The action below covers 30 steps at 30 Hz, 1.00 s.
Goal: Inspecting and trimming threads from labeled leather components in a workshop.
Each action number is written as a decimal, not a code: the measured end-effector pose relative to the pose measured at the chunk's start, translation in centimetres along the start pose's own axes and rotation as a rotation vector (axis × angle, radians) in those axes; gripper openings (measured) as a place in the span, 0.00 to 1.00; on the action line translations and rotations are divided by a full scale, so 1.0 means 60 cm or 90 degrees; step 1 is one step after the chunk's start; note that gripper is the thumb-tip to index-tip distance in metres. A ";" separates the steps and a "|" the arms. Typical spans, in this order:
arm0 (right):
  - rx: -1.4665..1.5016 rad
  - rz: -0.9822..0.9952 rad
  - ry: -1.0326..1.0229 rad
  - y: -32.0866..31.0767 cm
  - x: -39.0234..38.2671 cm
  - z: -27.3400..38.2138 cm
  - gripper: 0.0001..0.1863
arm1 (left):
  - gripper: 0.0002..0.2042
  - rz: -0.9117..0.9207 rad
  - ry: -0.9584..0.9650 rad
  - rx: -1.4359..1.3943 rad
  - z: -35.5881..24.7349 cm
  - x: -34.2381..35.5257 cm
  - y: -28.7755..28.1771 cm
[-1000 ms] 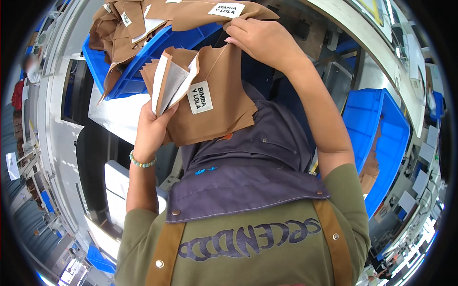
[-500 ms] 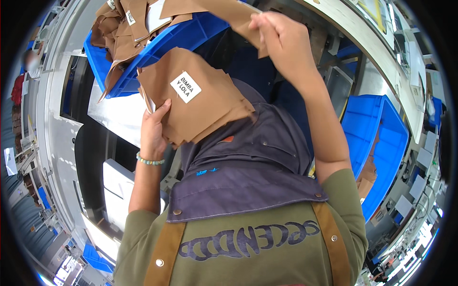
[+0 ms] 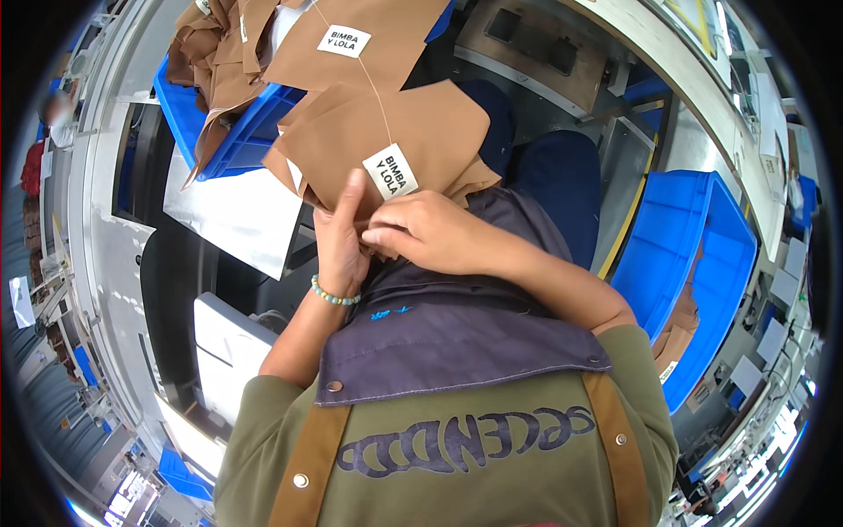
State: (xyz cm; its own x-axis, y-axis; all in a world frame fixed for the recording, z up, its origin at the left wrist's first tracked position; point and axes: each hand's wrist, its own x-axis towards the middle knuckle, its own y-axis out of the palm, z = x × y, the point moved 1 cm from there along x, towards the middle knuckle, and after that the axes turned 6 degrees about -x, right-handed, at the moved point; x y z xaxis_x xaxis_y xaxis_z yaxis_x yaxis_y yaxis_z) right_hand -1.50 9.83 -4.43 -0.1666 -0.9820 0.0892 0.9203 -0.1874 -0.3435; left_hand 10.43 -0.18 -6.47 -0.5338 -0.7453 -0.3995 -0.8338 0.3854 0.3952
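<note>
My left hand grips the near edge of a stack of brown, leather-like panels over my lap, thumb on top. A white label with dark print is on the top panel. My right hand is closed beside the left, fingers bent at the stack's near edge; what they pinch is hidden. Beyond the stack lies another brown panel with a similar white label. A thin light thread runs between the two labels.
A blue bin at the far left holds a heap of brown panels. Another blue bin stands at my right with brown pieces inside. A wooden board on a metal frame is ahead. A white sheet-like surface lies left.
My right hand has let go of the far panel strip and come down beside my left hand. That panel now lies flat beyond the stack. The stack and left hand have shifted right.
</note>
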 end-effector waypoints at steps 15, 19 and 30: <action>-0.084 0.190 0.070 -0.090 0.131 -0.053 0.20 | 0.14 0.064 -0.033 0.202 -0.104 -0.004 -0.069; -0.382 0.149 -0.076 -0.137 0.127 -0.088 0.17 | 0.09 0.084 0.004 0.220 -0.122 0.013 -0.084; -0.609 -0.015 -0.210 -0.155 0.122 -0.092 0.10 | 0.12 0.156 0.028 0.364 -0.126 0.011 -0.059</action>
State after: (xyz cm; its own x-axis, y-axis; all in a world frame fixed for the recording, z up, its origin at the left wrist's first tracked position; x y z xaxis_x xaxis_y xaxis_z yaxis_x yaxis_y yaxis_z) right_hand -13.21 4.26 -5.72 0.0579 -0.9492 0.3094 0.2234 -0.2898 -0.9307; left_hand 14.09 -6.14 -1.87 -0.7229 -0.6156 -0.3138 -0.6378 0.7692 -0.0396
